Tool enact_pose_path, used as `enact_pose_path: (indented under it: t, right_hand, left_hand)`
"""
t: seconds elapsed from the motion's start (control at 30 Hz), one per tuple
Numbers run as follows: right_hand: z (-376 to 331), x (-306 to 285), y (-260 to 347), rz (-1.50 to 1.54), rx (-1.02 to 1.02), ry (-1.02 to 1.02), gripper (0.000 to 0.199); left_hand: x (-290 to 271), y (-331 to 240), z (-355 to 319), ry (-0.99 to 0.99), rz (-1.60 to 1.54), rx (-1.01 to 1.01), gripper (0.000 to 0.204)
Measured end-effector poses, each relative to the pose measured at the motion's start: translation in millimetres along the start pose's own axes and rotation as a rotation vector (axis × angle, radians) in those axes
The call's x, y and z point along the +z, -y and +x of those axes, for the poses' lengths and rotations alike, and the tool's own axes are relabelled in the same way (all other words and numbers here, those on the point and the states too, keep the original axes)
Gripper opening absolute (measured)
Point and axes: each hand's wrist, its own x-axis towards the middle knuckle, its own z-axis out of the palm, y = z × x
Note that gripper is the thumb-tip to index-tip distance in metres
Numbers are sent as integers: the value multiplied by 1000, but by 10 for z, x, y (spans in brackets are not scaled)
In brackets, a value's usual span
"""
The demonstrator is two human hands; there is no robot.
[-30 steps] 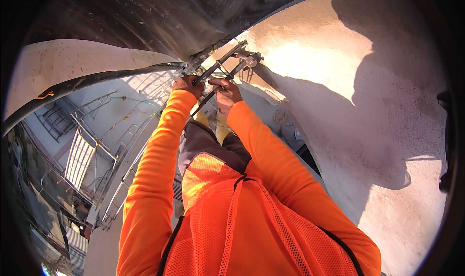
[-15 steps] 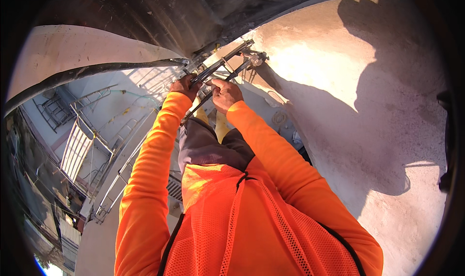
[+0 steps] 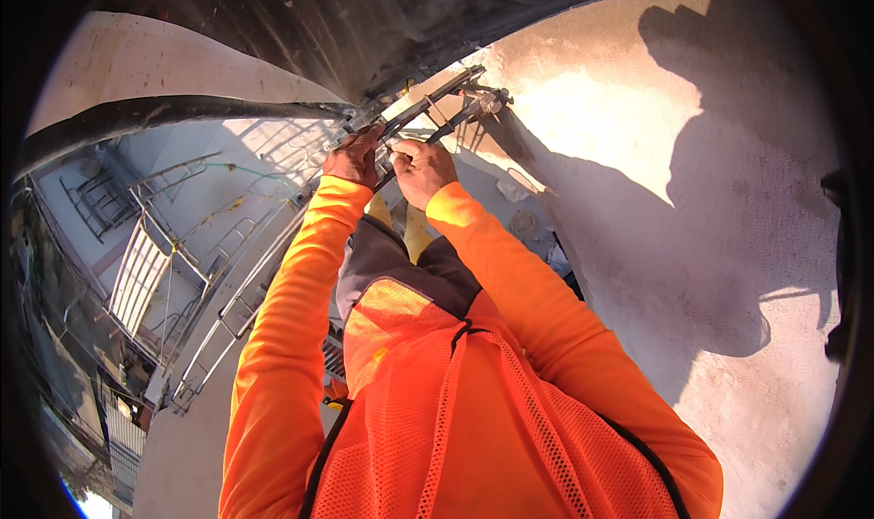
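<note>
A narrow frame of dark steel bars [image 3: 435, 100], joined by short crosspieces, slants up and away to the right in front of me. My left hand [image 3: 353, 158] is closed on its near left part, the fingers pressed together against a bar. Close beside it, my right hand [image 3: 424, 173] is curled with thumb and forefinger pinched at the frame's near end. Whatever small thing the right fingers hold is hidden. A pale lump [image 3: 490, 103] clings to the frame's far end.
A rough plastered wall [image 3: 601, 246] rises on the right, carrying my shadow. Dark sheeting [image 3: 273, 27] hangs overhead, and a thick black edge [image 3: 182, 109] crosses at left. Metal scaffold frames [image 3: 141, 282] stand far below on the left.
My left hand has shifted slightly up along the bar, its fingers reaching farther forward. The right hand stays close by, its forefinger now more curled. The view has tilted a little.
</note>
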Motion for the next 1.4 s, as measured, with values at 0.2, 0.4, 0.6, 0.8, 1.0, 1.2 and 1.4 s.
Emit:
enact_pose_path:
  t: [0.2, 0.4, 0.6, 0.8, 1.0, 1.2, 1.4]
  right_hand:
    - [-41, 59, -199, 105, -11, -8, 19]
    - [20, -23, -378, 39, -32, 128, 25]
    - [-65, -173, -51, -156, 0, 170, 21]
    - [62, -161, 198, -184, -188, 73, 12]
    - [374, -220, 264, -522, 12, -48, 11]
    - [459, -47, 460, -881, 125, 411, 28]
    - [439, -46, 451, -405, 231, 514, 30]
  left_hand:
    - [38, 271, 138, 183, -360, -366, 30]
    - [5, 391, 446, 268, -792, -834, 22]
    - [21, 362, 491, 275, -799, -856, 18]
    - [24, 383, 520, 363, -676, -857, 16]
    - [8, 307, 538, 347, -641, -861, 13]
    - [-15, 250, 561, 336, -639, -885, 13]
    - [81, 356, 544, 298, -667, -864, 10]
